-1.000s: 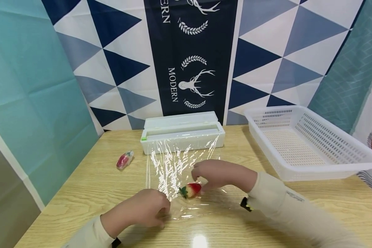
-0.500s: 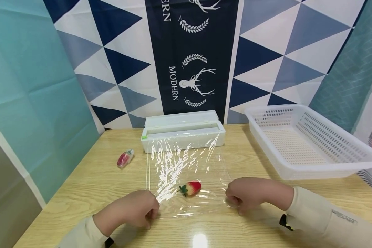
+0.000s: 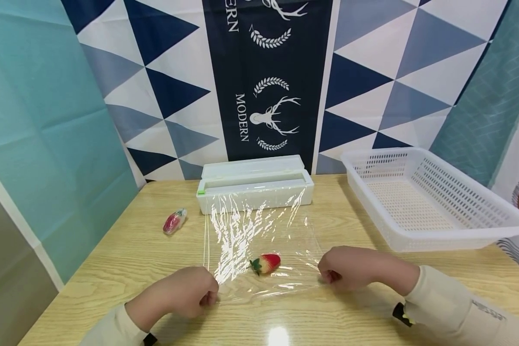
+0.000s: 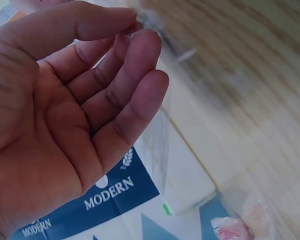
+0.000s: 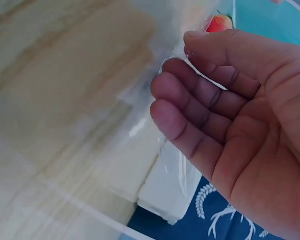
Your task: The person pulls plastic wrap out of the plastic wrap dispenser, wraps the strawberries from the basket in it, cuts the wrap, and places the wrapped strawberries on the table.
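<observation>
A sheet of clear plastic wrap (image 3: 259, 235) runs from its white dispenser box (image 3: 259, 199) toward me over the table. On the sheet lies a red and pale yellow strawberry (image 3: 268, 264) with green leaves. My left hand (image 3: 190, 291) pinches the sheet's near left corner between thumb and forefinger, as the left wrist view shows. At the near right corner my right hand (image 3: 350, 269) pinches the film the same way. A wrapped strawberry (image 3: 174, 222) lies on the table left of the sheet.
The dispenser's lid (image 3: 253, 166) stands raised at the back. A white perforated plastic basket (image 3: 437, 197) sits at the right. Behind the wooden table (image 3: 125, 240) hangs a patterned cloth (image 3: 268, 86).
My right hand has moved from beside the strawberry out to the right corner of the film and taken hold of it. My left hand has shifted slightly left, its fingers closing on the film.
</observation>
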Demonstrator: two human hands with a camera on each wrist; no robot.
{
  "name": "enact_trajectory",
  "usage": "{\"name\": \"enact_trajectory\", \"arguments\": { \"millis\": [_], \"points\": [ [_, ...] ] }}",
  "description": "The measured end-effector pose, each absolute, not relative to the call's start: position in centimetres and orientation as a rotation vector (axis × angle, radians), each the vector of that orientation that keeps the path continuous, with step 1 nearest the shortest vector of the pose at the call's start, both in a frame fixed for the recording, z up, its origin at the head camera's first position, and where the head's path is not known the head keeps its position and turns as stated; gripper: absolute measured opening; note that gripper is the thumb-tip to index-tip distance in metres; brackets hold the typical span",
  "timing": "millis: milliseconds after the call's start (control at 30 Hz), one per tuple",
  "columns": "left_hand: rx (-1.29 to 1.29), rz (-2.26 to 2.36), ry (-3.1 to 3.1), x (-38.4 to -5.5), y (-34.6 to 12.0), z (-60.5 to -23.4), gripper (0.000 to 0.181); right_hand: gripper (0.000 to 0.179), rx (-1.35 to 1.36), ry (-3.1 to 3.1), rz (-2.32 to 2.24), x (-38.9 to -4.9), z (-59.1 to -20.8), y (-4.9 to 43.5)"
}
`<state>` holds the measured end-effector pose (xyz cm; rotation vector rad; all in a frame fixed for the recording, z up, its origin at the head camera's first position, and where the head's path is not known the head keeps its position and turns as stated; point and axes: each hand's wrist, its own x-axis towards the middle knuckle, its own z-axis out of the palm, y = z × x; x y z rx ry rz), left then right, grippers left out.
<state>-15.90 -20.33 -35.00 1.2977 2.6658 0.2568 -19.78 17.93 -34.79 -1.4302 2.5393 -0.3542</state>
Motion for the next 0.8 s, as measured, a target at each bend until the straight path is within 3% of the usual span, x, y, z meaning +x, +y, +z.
{"name": "enact_trajectory", "arguments": {
  "millis": [233,800],
  "points": [
    [1.233,0.407,2.669,-16.1,-20.8,-34.4,0.028,0.028,-1.505,2.559,-0.441,-20.6,-33.9,18.4],
    [1.208,0.77,2.563,-19.4,-22.7,-33.2,0.022,0.017,-1.303,2.542,-0.775,-23.5,-33.1,18.8]
  ]
}}
